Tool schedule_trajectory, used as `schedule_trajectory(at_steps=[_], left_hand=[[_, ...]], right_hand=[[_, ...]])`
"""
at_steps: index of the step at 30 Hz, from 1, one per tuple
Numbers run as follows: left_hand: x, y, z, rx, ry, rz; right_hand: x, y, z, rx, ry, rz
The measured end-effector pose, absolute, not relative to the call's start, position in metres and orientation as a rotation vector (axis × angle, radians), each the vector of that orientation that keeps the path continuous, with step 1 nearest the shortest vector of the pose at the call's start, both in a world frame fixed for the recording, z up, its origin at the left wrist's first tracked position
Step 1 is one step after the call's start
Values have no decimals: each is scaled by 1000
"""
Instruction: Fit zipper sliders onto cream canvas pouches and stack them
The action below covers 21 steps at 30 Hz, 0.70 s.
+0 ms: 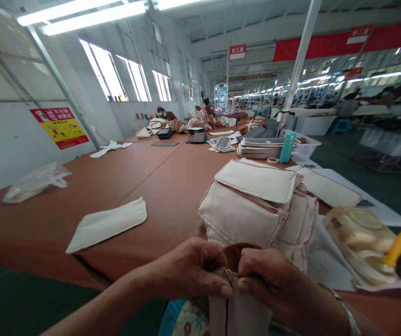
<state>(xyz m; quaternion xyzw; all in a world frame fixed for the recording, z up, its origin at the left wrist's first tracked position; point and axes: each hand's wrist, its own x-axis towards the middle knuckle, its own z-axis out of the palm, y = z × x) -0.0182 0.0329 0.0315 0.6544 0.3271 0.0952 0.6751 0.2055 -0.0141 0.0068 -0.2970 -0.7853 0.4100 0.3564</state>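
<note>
Both hands are closed on one sewn fabric piece (249, 312), off-white outside with brown inside, at the table's near edge. My left hand (193, 268) pinches its upper rim between thumb and fingers. Right beside it, my right hand (273, 280) grips the same rim, thumb pressed on the fabric. A dark seam or gap runs down between the two thumbs. Just beyond the hands rises a stack of similar off-white sewn pieces (256, 182). A single flat off-white piece (111, 224) lies to the left on the brown table (165, 186).
At the right are a plastic container (357, 238) and a yellow-handled tool (396, 247). Behind the stack stand a turquoise bottle (287, 148), a tape roll (273, 160) and layered panels (261, 148). A plastic bag (38, 182) lies far left. People sit farther back.
</note>
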Motion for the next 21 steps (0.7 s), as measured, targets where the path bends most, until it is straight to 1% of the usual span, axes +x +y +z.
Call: schedule_trajectory(at_steps=[5,8,16,21], left_hand=[[-16,22,50,1487,771,263],[-11,15,55,1507,769,296],[0,9,45,1544,958,297],[1,12,36,1532,954,299]], right_hand=[[207,-18,21,-809,-1957,1126],[204,-23,20,-865,-1895,1181],[193,-28,-14,-895,-1648,1311],[194,-27,-15,-879,-1579,1399]])
